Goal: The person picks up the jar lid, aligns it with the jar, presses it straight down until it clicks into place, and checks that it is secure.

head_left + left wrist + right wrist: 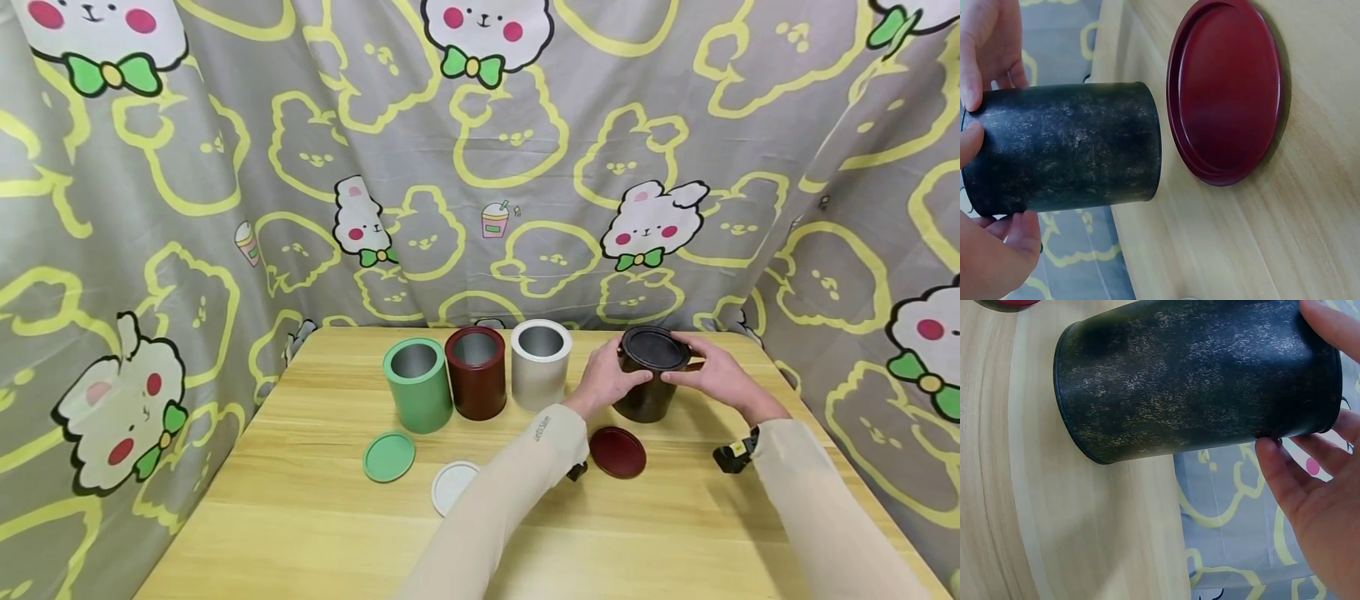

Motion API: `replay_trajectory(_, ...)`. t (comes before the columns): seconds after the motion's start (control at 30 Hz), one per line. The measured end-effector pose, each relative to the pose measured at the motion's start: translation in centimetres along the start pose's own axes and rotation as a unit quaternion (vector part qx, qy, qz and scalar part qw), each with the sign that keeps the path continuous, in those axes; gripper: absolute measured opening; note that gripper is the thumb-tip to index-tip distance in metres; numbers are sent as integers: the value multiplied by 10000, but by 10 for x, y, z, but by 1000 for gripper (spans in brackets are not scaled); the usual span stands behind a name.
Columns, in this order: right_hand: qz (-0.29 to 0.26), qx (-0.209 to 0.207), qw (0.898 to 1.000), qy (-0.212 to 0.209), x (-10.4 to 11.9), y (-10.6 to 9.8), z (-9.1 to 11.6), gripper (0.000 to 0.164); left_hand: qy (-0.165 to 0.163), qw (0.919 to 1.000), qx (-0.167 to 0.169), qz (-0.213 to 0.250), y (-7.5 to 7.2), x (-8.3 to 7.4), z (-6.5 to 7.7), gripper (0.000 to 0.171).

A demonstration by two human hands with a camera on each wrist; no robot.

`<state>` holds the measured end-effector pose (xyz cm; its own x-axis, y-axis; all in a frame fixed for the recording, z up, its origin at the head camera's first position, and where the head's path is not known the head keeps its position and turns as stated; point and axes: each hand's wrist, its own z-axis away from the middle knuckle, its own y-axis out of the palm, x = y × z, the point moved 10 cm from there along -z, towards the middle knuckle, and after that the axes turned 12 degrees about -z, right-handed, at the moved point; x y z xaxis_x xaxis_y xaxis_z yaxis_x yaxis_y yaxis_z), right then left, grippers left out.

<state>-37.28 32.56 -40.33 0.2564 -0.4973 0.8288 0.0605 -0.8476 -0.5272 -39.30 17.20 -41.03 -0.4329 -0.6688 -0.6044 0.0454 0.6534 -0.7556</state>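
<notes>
A dark, nearly black canister (643, 398) with a worn, mottled wall (1072, 147) stands upright at the right of the table. Its black lid (656, 347) sits on the top. My left hand (606, 377) grips the canister's upper end from the left, thumb toward me. From the other side, my right hand (712, 372) holds the same end, its fingers bent round the rim. In the right wrist view fingertips (1267, 447) touch the wall just below the top. A dark red lid (618, 452) lies on the table in front of the canister.
To the left stand three lidless canisters: white (540, 367), dark red (477, 375) and green (418, 387). A green lid (388, 457) and a white lid (454, 487) lie before them, the white one partly behind my left sleeve. A patterned curtain (465, 167) hangs behind the wooden table (300, 492).
</notes>
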Motion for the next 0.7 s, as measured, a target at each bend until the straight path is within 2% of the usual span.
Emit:
replay_trajectory(0.17,-43,45,10000,30,0,1,1,80,-91,9999,77,-23,1,1,0,67)
replay_trajectory(0.4,-24,33,9998,-174,13,-1,2,77,-88,9976,408,-560,-6,1,8,71)
replay_trajectory(0.53,202,-152,9978,-614,30,-3,9,70,-54,9935,725,-875,-16,2,23,73)
replay_trajectory(0.7,699,-580,9844,-1509,53,1,25,61,460,9836,1233,-1237,-32,-3,50,72)
